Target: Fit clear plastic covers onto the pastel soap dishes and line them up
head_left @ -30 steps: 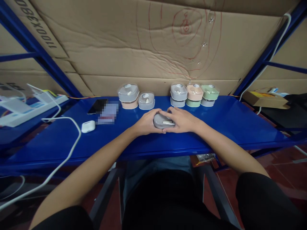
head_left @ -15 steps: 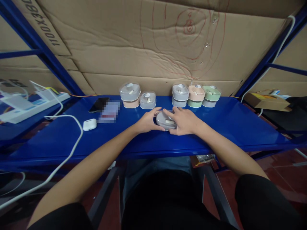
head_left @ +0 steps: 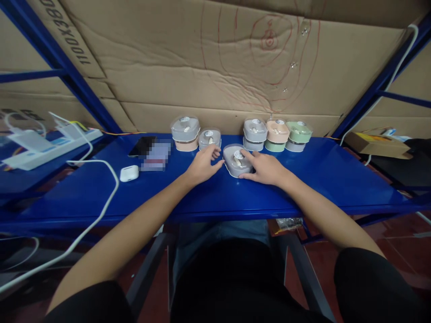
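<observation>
Head view: the right hand [head_left: 264, 168] lies spread, fingertips on top of a grey lidded plastic tub [head_left: 237, 161] on the blue steel shelf [head_left: 319, 190], while the open left hand [head_left: 204, 166] sits just beside that tub, fingers near a smaller grey tub [head_left: 209, 139].

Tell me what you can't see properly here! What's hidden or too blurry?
All in the head view:
The patch beside the black phone: coloured blocks blur it.
The grey lidded case: the right hand covers part of it.
The pale piece inside that case: too small to tell what it is.
The peach tub: the grey tub on top hides its top.
</observation>
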`<act>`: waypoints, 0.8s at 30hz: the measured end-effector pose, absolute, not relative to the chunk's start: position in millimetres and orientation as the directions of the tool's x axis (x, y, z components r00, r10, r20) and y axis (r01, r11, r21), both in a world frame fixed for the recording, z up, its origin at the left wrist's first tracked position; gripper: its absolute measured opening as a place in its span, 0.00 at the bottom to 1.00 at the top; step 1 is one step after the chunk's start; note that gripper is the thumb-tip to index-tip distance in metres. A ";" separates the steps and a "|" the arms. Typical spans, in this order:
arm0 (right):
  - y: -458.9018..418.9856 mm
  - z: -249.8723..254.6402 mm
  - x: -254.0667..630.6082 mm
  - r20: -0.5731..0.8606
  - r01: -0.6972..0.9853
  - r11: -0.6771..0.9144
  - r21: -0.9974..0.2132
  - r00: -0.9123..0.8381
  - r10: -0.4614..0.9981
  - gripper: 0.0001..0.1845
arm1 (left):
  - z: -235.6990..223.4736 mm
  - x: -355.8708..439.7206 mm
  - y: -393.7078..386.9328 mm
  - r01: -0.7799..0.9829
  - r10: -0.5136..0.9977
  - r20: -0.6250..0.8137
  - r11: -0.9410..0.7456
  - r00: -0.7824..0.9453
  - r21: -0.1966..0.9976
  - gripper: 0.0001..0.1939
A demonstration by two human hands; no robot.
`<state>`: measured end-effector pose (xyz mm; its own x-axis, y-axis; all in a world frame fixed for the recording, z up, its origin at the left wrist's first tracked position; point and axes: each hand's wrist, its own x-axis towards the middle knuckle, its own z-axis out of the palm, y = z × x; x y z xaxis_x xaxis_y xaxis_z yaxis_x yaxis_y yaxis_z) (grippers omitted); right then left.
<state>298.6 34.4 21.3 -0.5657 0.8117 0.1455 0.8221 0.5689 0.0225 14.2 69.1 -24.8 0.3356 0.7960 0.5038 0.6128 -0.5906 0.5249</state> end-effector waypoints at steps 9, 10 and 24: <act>59.6 22.1 257.6 0.132 0.903 0.381 0.201 -0.410 0.902 0.42 | 5.2 20.3 93.4 0.829 0.727 0.497 -0.558 0.474 0.026 0.27; 66.4 21.3 255.1 0.139 0.902 0.381 0.205 -0.412 0.901 0.41 | 7.1 20.4 99.5 0.845 0.747 0.465 -0.535 0.475 -0.002 0.32; 77.1 21.3 261.4 0.408 0.842 0.540 -0.007 -0.490 0.770 0.27 | -5.5 21.0 3.0 0.965 0.864 0.486 -0.224 0.130 0.139 0.39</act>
